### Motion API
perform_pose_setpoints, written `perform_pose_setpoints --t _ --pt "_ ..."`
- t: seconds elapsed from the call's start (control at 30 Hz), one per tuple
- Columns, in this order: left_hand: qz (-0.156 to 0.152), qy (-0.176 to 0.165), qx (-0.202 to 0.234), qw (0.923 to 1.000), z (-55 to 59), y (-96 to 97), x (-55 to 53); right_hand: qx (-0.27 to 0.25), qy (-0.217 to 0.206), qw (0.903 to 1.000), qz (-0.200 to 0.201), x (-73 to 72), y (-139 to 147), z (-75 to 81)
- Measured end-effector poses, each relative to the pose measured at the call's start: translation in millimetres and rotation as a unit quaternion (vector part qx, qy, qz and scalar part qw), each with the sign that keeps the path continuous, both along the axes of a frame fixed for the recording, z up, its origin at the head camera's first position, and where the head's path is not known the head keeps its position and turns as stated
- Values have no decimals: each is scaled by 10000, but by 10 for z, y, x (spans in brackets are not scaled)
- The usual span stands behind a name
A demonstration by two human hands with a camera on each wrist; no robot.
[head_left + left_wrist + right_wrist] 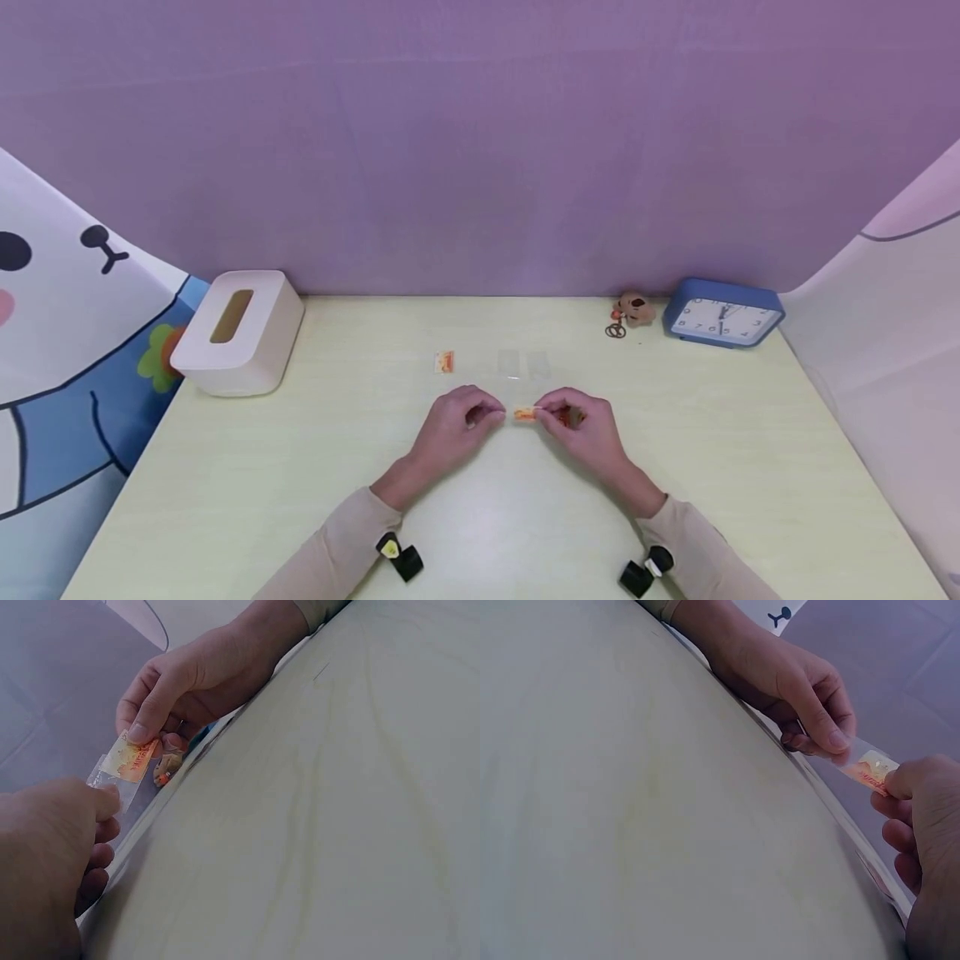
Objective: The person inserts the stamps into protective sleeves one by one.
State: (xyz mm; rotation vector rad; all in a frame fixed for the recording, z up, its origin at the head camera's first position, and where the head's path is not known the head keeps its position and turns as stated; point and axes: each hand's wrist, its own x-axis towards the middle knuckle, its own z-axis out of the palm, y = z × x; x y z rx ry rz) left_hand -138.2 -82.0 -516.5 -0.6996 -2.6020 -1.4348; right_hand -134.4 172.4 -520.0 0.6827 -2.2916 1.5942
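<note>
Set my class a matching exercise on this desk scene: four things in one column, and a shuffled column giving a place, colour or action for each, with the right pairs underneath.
Things
1. Tissue box
2. Clock
3. Small animal figure
4. Right hand

Descriptions
A. Brown, just left of another listed thing
B. Pinching an orange-printed card
C. Blue-framed, at the back right of the table
D. White, at the table's left side

Right pairs: 1-D, 2-C, 3-A, 4-B
</note>
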Motion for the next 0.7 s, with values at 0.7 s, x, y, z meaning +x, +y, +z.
perform_pose_setpoints --t 0.7 --pt "102 1605 -1486 9757 47 16 66 -77 -411 9959 -797 63 -70 33"
